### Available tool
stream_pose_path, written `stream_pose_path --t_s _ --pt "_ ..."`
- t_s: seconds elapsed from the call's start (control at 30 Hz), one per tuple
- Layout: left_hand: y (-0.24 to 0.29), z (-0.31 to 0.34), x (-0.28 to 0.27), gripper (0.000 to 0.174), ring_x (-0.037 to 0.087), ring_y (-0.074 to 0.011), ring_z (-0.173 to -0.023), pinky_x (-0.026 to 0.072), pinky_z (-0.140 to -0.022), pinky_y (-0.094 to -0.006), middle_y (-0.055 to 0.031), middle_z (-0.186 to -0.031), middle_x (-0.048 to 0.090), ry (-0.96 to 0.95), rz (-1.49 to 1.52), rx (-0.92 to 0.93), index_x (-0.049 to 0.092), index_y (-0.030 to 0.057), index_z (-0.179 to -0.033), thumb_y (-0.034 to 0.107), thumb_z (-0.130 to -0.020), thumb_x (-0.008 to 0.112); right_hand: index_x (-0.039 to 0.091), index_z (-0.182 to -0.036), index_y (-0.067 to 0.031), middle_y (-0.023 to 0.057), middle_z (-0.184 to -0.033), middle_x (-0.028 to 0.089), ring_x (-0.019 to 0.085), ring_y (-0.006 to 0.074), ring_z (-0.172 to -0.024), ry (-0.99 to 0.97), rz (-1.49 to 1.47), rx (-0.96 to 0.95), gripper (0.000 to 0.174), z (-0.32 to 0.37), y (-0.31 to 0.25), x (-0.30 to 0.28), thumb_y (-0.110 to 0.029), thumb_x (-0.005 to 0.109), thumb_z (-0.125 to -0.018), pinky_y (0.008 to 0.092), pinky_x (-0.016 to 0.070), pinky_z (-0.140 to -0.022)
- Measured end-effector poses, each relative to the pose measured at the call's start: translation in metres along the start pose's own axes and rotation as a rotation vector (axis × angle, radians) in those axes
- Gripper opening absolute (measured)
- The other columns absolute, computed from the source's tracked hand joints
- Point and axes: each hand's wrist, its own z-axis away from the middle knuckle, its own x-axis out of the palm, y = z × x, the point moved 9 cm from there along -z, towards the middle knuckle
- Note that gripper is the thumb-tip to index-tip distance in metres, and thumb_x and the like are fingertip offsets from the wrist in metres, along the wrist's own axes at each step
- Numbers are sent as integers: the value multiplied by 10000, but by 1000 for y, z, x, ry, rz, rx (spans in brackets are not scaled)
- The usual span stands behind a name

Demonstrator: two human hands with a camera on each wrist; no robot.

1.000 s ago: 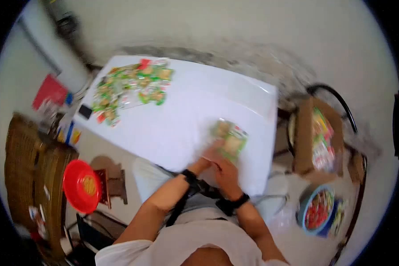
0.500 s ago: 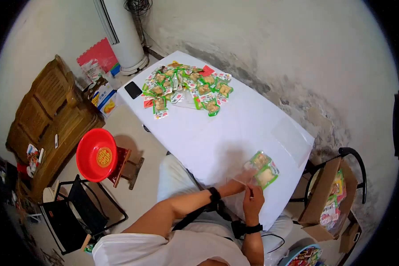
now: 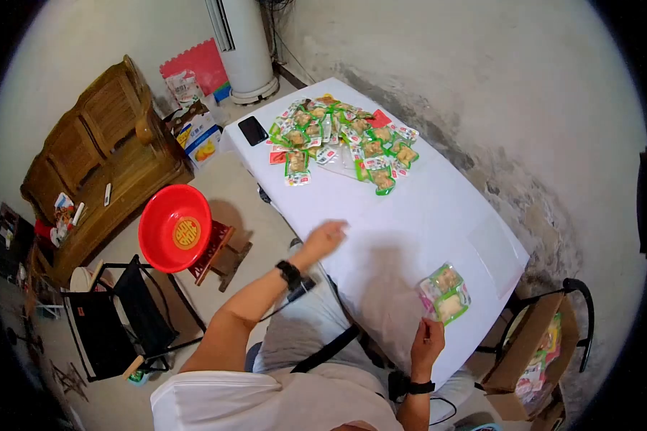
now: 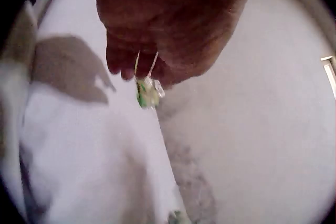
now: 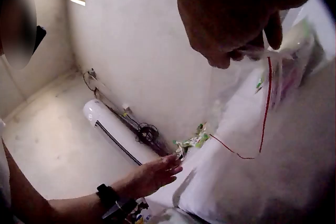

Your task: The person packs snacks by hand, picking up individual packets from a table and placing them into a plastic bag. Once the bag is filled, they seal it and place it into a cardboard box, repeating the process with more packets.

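Note:
My right hand (image 3: 427, 343) pinches the edge of a clear plastic bag (image 5: 283, 55) near the front right of the white table. At the bag lie two green-edged food packets (image 3: 449, 305) with pale contents, and a pinkish patch shows beside them. My left hand (image 3: 325, 241) is over the table's front edge, holding nothing, its fingers loosely extended in the right wrist view. Farther back, a heap of similar small green-and-white packets (image 3: 372, 148) spreads over the table's far end. In the left wrist view the left fingers partly hide that heap.
A black phone (image 3: 252, 131) lies at the far left corner of the white table (image 3: 410, 215). On the left stand a red basin (image 3: 158, 230) on a wooden stool and a black folding chair (image 3: 108, 327). A cardboard box (image 3: 525, 352) with packets stands at right.
My left hand has left the bag and moved left toward the heap. The right hand keeps its pinch at the bag. The head view has turned, bringing more of the room's left side in.

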Motion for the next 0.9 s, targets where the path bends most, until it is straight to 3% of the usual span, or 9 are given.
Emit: stream_pose_path --t_s 0.07,0.13,0.2,0.3,0.37,0.47,0.67,0.73,0.9 --pt "-11 -26 -59 384 493 -340 -1090 393 -948 -382 -213 -1098 547 343 -264 155 556 -27 -1092 138 -753 631 600 -847 -18 122 -742 553 544 270 -657 -10 34 -21 68 4 1 2 -4 599 -780 333 445 -571" --pt "-17 -47 -102 473 420 -397 -1154 330 -1001 -430 -249 -1192 494 460 -322 16 519 -37 -1134 124 -705 637 598 -843 -17 120 -733 548 539 269 -650 -41 67 40 70 7 9 6 -2 598 -775 334 440 -561" --pt "-35 -63 -121 687 270 -450 -1254 257 -1047 -441 -343 -1343 267 533 -324 -113 353 5 -1321 147 -716 644 599 -840 -16 119 -727 545 539 267 -648 -34 60 22 66 5 6 6 -2 593 -776 335 438 -557" --pt "-56 -91 -139 792 233 -490 -1253 253 -1038 -475 -334 -1380 201 602 -355 -144 281 158 -1388 185 -702 677 601 -835 -13 121 -728 545 540 265 -645 -31 50 14 59 4 4 5 -5 584 -779 337 438 -552" --pt "-79 -115 -146 820 241 -502 -1241 265 -1025 -493 -319 -1391 193 534 -430 -165 271 200 -1392 208 -689 692 602 -833 -12 123 -735 549 541 264 -644 -34 52 23 56 4 5 4 -7 579 -782 337 439 -551" --pt "-92 -134 -144 808 288 -479 -1217 302 -1003 -483 -300 -1388 217 527 -497 -168 293 169 -1379 209 -677 691 605 -836 -11 131 -751 555 551 265 -650 -71 71 99 59 2 6 5 -13 577 -784 339 448 -560" --pt "-55 -120 -116 650 368 -423 -1149 352 -972 -444 -212 -1394 281 486 -512 -95 417 118 -1290 110 -679 637 612 -851 -13 132 -761 563 568 269 -663 -88 83 70 80 0 9 9 -5 574 -780 337 466 -555" --pt "-41 -109 -100 582 402 -397 -1107 364 -961 -432 -187 -1371 330 495 -541 -40 470 112 -1249 66 -688 615 604 -824 7 113 -715 528 524 218 -616 -54 53 58 46 -1 6 8 19 589 -782 284 422 -547" --pt "-13 -90 -55 539 397 -383 -1121 354 -953 -441 -175 -1289 425 304 -513 98 506 107 -1203 138 -686 656 604 -823 10 115 -717 529 526 225 -622 -67 44 89 43 0 9 9 17 589 -783 292 423 -551"
